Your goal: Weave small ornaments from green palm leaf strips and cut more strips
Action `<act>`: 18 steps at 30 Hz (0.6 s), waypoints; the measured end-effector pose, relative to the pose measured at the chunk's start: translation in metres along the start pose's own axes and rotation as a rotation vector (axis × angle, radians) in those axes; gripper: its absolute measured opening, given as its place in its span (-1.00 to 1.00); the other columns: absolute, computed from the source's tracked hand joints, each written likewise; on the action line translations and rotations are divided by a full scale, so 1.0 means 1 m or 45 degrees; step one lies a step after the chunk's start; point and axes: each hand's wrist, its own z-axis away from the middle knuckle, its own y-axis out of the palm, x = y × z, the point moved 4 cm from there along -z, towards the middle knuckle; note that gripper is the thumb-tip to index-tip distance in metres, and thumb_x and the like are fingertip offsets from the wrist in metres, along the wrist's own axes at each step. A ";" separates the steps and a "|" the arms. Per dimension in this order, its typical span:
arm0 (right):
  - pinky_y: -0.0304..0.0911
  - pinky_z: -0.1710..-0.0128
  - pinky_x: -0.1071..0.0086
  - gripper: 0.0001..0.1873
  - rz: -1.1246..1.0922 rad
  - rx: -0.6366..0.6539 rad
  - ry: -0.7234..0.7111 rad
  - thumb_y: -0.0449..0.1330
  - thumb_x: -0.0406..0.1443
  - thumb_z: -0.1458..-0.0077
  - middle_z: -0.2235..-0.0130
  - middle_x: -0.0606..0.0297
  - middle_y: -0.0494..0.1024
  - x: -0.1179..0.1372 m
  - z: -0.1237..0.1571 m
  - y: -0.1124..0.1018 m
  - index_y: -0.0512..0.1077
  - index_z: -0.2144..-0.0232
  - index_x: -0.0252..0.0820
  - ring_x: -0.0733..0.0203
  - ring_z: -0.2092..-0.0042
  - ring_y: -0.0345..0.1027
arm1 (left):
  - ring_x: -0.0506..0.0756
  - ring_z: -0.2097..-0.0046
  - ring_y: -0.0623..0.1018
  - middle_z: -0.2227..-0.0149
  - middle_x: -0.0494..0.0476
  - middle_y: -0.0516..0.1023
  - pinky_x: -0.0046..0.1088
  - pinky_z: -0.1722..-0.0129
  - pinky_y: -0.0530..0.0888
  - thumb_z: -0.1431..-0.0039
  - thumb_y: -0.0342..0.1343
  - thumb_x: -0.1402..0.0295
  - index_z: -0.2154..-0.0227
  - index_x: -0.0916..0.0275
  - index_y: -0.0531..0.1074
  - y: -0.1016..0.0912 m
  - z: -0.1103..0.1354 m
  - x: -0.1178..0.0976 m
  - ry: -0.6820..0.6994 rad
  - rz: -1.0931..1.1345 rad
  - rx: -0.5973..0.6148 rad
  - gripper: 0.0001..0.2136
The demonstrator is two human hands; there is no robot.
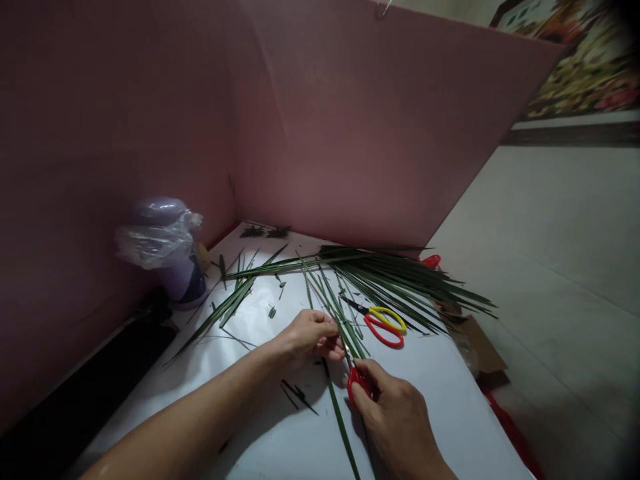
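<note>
My right hand (400, 410) grips a pair of red-handled scissors (354, 385), its fingers through the loops. The short blades point away from me, close beside the fingertips of my left hand (317, 335). That left hand is closed in a pinch on a long, narrow green leaf strip (336, 407), which trails toward the front of the table. Exactly what lies between its fingertips is partly hidden. Just beyond both hands lies a second pair of scissors (385, 325), with one yellow and one red handle. More leaf strips (345, 320) lie right by the blades.
A thick bundle of long green leaves (390, 277) spreads across the back right of the white table (450, 400). Loose strips (240, 297) and small trimmings lie to the left. A purple container (180, 273) with plastic wrap stands at the left, against pink panels (340, 133).
</note>
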 end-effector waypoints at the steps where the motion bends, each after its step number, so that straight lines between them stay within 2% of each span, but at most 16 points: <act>1: 0.11 0.47 0.44 -0.84 0.010 -0.001 0.006 0.03 -0.26 -0.02 0.51 0.35 0.52 0.000 0.000 0.000 0.40 0.37 -0.05 0.18 0.47 0.38 | -0.02 0.56 0.49 0.55 0.16 0.48 -0.53 0.51 0.45 0.08 0.08 0.47 0.55 0.36 0.30 0.000 0.000 0.000 0.003 0.002 -0.001 -0.92; 18: 0.12 0.49 0.45 -0.83 0.015 -0.009 0.001 0.03 -0.25 -0.02 0.50 0.36 0.53 0.005 -0.004 -0.002 0.40 0.33 -0.04 0.18 0.47 0.39 | 0.02 0.54 0.51 0.56 0.17 0.47 -0.51 0.51 0.46 0.10 0.08 0.49 0.55 0.37 0.30 -0.001 -0.003 0.003 -0.014 0.043 0.020 -0.94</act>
